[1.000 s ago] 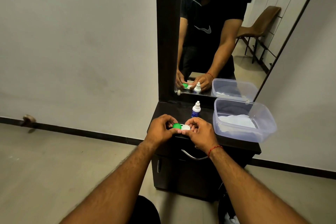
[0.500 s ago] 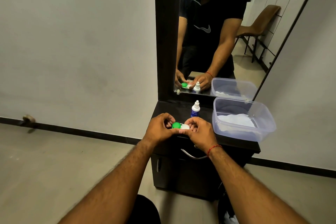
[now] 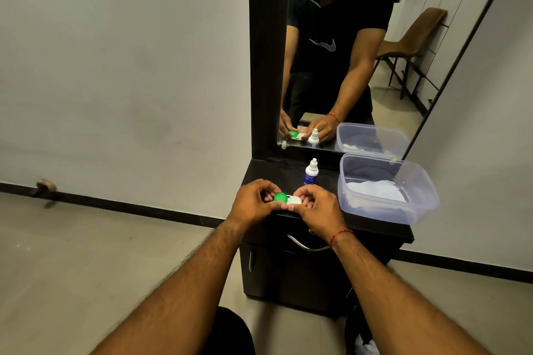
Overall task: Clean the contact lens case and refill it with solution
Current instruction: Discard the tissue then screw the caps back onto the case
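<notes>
The contact lens case [image 3: 287, 199] has one green cap and one white cap, and it sits between my hands near the front edge of the dark cabinet top [image 3: 265, 171]. My left hand [image 3: 253, 201] grips the green side, fingers curled round it. My right hand [image 3: 314, 204] grips the white side the same way. A small solution bottle [image 3: 311, 173], white with a blue label and a capped nozzle, stands upright just behind my right hand, apart from it.
A clear plastic tub [image 3: 424, 179] with white cloth or tissue inside stands on the right of the cabinet top. A mirror [image 3: 346, 66] rises behind. Below are a drawer handle [image 3: 305, 245] and the grey floor.
Both hands stay on the case in nearly the same spot; the fingers have shifted slightly around the caps.
</notes>
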